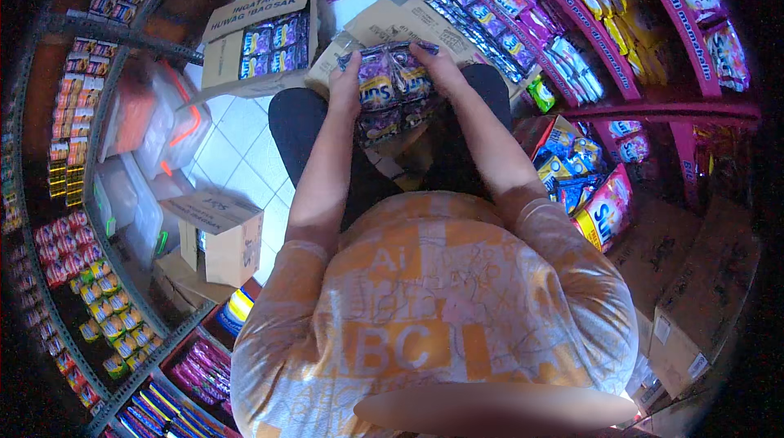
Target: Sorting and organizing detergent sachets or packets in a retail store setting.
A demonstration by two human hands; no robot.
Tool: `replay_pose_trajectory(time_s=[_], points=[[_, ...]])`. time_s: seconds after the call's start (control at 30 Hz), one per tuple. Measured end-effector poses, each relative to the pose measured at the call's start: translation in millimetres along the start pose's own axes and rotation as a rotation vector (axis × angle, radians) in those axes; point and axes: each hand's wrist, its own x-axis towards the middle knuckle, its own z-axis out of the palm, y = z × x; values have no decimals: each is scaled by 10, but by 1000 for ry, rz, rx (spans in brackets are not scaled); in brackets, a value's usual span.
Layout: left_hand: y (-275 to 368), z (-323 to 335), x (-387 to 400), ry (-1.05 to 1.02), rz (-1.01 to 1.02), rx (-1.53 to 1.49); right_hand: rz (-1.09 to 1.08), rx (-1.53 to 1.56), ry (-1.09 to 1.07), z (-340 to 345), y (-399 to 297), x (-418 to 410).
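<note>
Between both hands I hold a strip of purple Surf detergent sachets [394,92], joined in rows, over my lap. My left hand [346,82] grips its left edge with the thumb on top. On the opposite edge my right hand [436,64] pinches the upper corner. Just beyond the sachets lies an open cardboard box [380,24] with its flaps spread, partly hidden by the strip and my hands. Ahead to the left, another open carton [220,61] shows stacked purple Surf sachets [274,46] inside.
Pink-edged shelves [612,70] with detergent packs curve along the right. A box of blue sachets [569,162] stands near my right elbow. On the left are metal shelves of canned goods [113,309], clear plastic bins [153,113] and a smaller carton [229,242] on the tiled floor [245,125].
</note>
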Motion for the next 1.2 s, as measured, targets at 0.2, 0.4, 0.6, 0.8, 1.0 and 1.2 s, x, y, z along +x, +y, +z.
replay_pose_trajectory(time_s=[0.2,0.4,0.6,0.8,1.0,1.2], points=[[105,-143,85,131,-54,-185,168,452,88,-73,-133,4],[236,-145,17,54,-70,-69,279,205,-136,-93,-121,-67],[348,-195,-40,37,-99,-111,357,91,-404,-205,-79,-105],[325,-265,70,-64,-185,-162,189,-467,-527,-254,176,-42],[82,-233,-29,-238,-434,-109,130,-73,-76,-341,179,96],[50,-197,-100,-289,-513,41,293,-9,-71,-384,82,49]])
